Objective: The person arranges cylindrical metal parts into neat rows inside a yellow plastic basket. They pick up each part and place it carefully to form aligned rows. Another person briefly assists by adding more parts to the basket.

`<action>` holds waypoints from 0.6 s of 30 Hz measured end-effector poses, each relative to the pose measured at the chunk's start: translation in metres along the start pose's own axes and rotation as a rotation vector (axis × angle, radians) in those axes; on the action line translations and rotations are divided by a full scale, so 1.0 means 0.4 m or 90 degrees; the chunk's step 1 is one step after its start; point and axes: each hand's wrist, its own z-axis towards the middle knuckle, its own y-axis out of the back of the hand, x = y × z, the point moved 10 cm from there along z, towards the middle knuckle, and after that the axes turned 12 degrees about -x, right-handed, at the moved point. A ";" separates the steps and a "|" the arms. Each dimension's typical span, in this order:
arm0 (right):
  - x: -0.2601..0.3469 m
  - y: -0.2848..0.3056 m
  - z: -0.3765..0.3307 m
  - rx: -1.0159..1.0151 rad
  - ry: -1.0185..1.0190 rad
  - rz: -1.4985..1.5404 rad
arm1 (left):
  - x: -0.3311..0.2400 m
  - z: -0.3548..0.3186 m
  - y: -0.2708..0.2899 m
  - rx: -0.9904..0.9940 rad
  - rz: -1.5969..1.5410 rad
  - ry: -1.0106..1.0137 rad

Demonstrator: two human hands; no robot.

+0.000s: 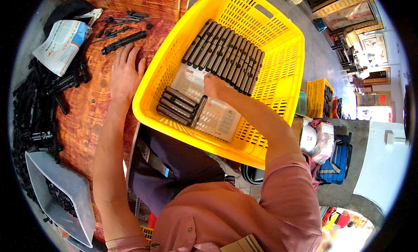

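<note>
My left hand point(126, 73) lies on the reddish-brown wooden table point(82, 121), fingers stretched out and apart. Its fingertips are just short of a black ribbed rod point(123, 42). Inside a yellow plastic basket point(143, 95), my right hand point(213, 85) is closed, and what its fingers hold, if anything, is hidden. Beyond it, several dark grey-brown tubes point(226, 52) lie side by side in rows. A smaller group of tubes point(176, 105) sits at the basket's near left, with a single tube point(199, 111) set crosswise beside it. Clear plastic sheeting point(217, 121) with printed paper covers the basket floor between the groups.
Thin black parts point(126, 21) and a folded newspaper point(63, 43) lie at the table's far left. Black parts point(30, 104) are heaped along the left edge. A grey scoop-like bin point(82, 195) stands near left. Another yellow basket point(315, 97) and a blue bag point(337, 160) are at right.
</note>
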 end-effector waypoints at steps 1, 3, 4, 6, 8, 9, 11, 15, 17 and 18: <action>-0.005 -0.001 -0.006 -0.006 -0.007 -0.022 | 0.002 -0.002 -0.003 0.003 0.008 0.000; -0.020 0.007 -0.019 -0.024 -0.022 -0.065 | 0.000 0.002 -0.001 0.006 0.022 -0.003; -0.047 0.008 -0.013 -0.069 -0.031 -0.041 | 0.000 0.001 -0.004 0.009 0.013 -0.004; -0.071 0.005 -0.006 -0.094 -0.019 -0.036 | -0.003 0.003 -0.007 0.008 0.006 -0.003; -0.077 -0.012 -0.008 -0.043 -0.019 -0.048 | 0.002 0.000 -0.009 0.010 0.003 0.000; -0.068 -0.006 -0.025 0.019 -0.028 -0.064 | 0.006 -0.001 -0.007 0.011 0.000 0.002; -0.077 -0.007 -0.040 0.068 -0.052 -0.104 | 0.008 -0.003 -0.002 0.014 0.008 0.006; -0.272 -0.142 -0.007 0.143 -0.091 -0.174 | -0.014 0.010 0.002 0.003 0.014 -0.015; -0.347 -0.207 -0.016 0.211 -0.093 -0.209 | -0.011 0.002 -0.002 0.004 0.013 -0.015; -0.366 -0.210 -0.034 0.221 -0.098 -0.236 | -0.008 0.003 0.002 0.005 0.014 -0.007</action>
